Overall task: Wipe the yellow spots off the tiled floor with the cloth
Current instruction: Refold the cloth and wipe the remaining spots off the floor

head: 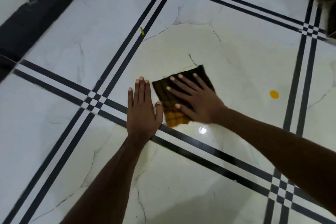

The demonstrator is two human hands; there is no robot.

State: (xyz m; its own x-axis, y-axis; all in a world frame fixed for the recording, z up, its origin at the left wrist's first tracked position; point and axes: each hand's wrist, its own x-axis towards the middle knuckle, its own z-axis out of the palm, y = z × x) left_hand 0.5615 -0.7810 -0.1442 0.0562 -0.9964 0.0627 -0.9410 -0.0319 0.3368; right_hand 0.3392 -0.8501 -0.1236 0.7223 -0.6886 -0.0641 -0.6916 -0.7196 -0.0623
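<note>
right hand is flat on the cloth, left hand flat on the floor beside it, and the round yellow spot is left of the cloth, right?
Not quite. The head view shows the round yellow spot right of the cloth, not left. The rest stands: right hand flat on the cloth, left hand flat on the floor.

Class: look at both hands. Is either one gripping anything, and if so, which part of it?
Neither grips. The right hand presses flat, fingers spread, on the middle of the cloth; the left hand lies flat on the floor beside it.

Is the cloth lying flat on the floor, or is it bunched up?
Flat. The cloth lies as a square on the tiled floor, with the right hand pressing it, fingers straight and spread.
</note>
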